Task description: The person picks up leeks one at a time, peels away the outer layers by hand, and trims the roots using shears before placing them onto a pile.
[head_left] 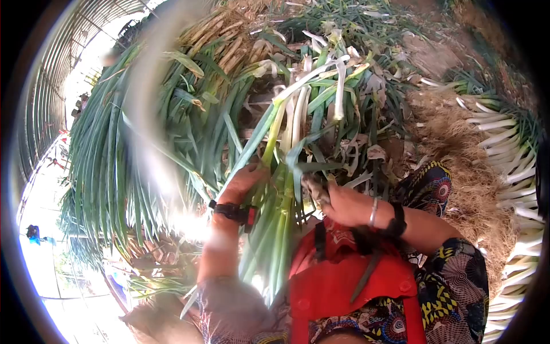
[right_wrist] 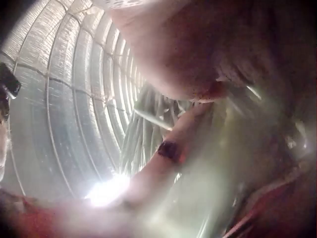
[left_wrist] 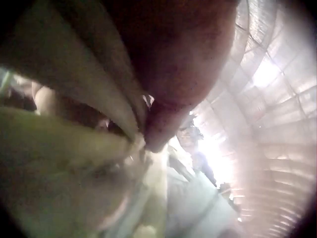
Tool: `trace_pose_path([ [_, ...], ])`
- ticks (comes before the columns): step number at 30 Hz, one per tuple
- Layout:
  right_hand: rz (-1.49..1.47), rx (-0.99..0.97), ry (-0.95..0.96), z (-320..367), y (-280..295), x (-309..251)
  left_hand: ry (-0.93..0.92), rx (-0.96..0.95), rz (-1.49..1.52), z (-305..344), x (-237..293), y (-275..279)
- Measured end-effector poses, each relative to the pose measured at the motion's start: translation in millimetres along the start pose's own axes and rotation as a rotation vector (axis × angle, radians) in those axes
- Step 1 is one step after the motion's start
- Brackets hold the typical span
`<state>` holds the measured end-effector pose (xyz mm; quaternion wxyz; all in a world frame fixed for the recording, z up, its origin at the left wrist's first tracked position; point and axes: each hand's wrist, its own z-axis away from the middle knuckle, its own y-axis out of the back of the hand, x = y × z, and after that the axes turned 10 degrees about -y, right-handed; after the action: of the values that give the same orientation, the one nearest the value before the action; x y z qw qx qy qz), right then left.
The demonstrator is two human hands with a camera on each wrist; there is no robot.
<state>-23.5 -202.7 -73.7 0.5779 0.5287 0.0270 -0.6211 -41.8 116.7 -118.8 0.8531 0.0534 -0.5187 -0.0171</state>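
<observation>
My left hand point(head_left: 249, 176) grips a bunch of long green onions point(head_left: 285, 203) over the lap, their green leaves hanging down toward me and their pale stems pointing away. In the left wrist view the thumb point(left_wrist: 166, 119) presses against the stalks. On the other side of the bunch, my right hand point(head_left: 339, 203) has its fingers curled round a green onion leaf point(head_left: 319, 167); its fingertips look dark and soiled. Blurred green leaves point(right_wrist: 218, 163) pass beneath that hand in the right wrist view.
A big heap of green onions point(head_left: 123, 149) lies at the left. Stripped leaves and husks point(head_left: 375, 152) cover the ground ahead. Trimmed white-stemmed onions point(head_left: 507, 146) line the right side, with their roots point(head_left: 464, 172) inward. A red apron point(head_left: 349, 286) covers the lap.
</observation>
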Motion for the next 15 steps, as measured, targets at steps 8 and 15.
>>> trace_pose_path([
  [8,0.083,0.039,-0.053,-49,7,-16,-0.016,-0.028,-0.434,49,34,11],
  [15,0.053,0.126,-0.085,-79,15,-14,0.082,-0.006,-0.281,78,8,23],
])
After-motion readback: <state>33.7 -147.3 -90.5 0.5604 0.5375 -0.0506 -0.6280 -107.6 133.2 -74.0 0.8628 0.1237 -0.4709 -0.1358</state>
